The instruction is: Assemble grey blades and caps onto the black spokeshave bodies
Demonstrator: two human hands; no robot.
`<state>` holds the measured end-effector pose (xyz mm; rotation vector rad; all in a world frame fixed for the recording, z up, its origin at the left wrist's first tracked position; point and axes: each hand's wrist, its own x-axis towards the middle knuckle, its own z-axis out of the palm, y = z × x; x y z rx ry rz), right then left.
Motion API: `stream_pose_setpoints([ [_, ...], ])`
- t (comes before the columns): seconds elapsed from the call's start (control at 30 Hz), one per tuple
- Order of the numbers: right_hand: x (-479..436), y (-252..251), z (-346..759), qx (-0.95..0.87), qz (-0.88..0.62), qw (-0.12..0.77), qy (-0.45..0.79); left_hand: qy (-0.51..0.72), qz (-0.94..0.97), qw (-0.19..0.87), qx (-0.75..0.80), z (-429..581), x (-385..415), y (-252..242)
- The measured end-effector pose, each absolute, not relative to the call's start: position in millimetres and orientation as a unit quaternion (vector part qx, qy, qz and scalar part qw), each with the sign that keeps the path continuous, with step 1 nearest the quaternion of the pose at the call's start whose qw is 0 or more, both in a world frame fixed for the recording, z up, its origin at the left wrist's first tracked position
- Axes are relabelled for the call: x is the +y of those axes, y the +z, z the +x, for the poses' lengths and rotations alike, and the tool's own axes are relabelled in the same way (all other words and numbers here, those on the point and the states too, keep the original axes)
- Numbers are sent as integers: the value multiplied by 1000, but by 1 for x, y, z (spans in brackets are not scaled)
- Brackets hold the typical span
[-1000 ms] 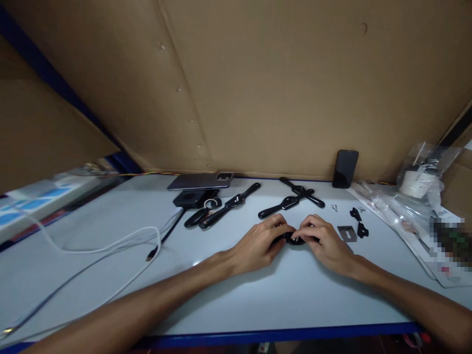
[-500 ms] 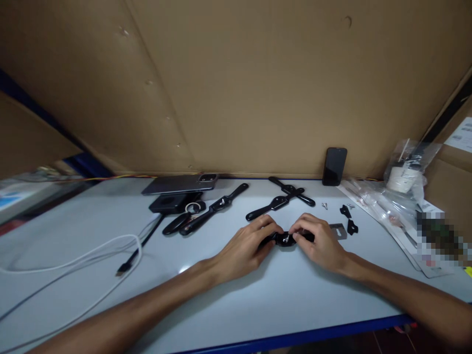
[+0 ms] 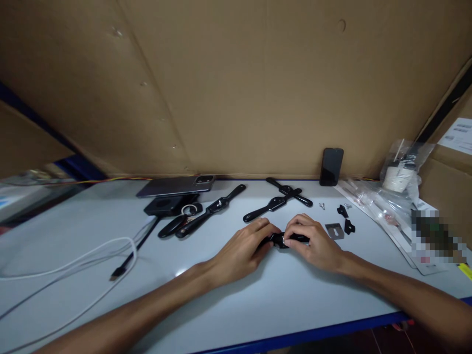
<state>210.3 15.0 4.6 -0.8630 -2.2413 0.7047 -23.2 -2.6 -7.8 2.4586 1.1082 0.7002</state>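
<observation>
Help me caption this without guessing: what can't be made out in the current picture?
All in the head view:
Handles of the black tool: mostly covered by the left hand and right hand.
Whether the right hand also pinches a small part: too small, hidden within its grip.
Ends of the white cable: cut off by the picture's edge.
Print on the box label: too small.
</observation>
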Motion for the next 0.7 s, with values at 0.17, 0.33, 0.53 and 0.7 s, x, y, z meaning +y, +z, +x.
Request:
stream_pose_setpoints([
  [0.17,17,1,210,-847,-359,315,234,246,869,178,390,-24,-2,-8],
  [0.33,21,-4,209,-848,-346,326,235,239,867,185,396,-22,-2,-7],
  [0.53,21,-7,212,-861,-303,362,188,246,865,184,398,-22,-3,-7],
  [0.7,18,-4,212,-876,-266,353,193,254,863,196,390,-21,-2,-8],
])
